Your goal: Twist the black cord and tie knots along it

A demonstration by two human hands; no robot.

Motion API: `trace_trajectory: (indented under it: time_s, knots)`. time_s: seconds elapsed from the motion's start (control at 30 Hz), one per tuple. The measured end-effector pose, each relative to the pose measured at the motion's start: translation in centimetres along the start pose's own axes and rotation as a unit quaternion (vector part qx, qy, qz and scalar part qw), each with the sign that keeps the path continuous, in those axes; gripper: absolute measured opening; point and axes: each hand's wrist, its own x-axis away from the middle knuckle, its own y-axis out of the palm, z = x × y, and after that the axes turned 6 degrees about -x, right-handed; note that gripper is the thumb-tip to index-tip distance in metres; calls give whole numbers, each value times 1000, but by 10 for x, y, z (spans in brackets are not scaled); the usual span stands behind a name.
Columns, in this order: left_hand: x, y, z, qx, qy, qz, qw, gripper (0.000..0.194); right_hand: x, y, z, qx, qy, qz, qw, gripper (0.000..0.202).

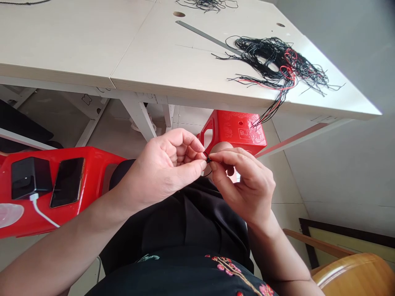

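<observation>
Above my lap, both hands meet at a thin black cord (208,159) with a small dark knot-like bit in it. My left hand (173,162) is closed, its thumb and forefinger tips at the cord's left side. From the right, my right hand (242,174) pinches the same small spot between thumb and forefinger. A short loop of cord hangs just below the fingertips. On the table (173,74) ahead lies a tangled bundle of black cords (262,57) with some red strands (288,72), a few ends drooping over the front edge.
A metal ruler (206,36) lies partly beneath the bundle, with more black cords (206,4) behind. Under the table stands a red stool (237,127). At left, another red stool (92,164) carries a phone (67,181) and a black power bank (31,176). A wooden chair (358,275) is lower right.
</observation>
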Motion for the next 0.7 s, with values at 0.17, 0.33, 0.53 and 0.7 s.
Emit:
trace_trajectory:
  time_s: [0.17, 0.33, 0.53, 0.7]
  knots:
    - [3, -2, -3, -13, 16, 4, 1000, 17, 0, -2, 1, 30, -17, -23, 999, 13]
    - [2, -2, -3, -17, 5, -14, 1000, 16, -2, -4, 3, 19, -24, -31, 999, 16]
    - [2, -1, -3, -21, -4, -22, 1000, 16, -5, -7, 5, 46, -73, -64, 994, 15]
    - [2, 0, -8, -41, 6, -21, 999, 15, -5, -4, 8, 71, -81, -73, 992, 14]
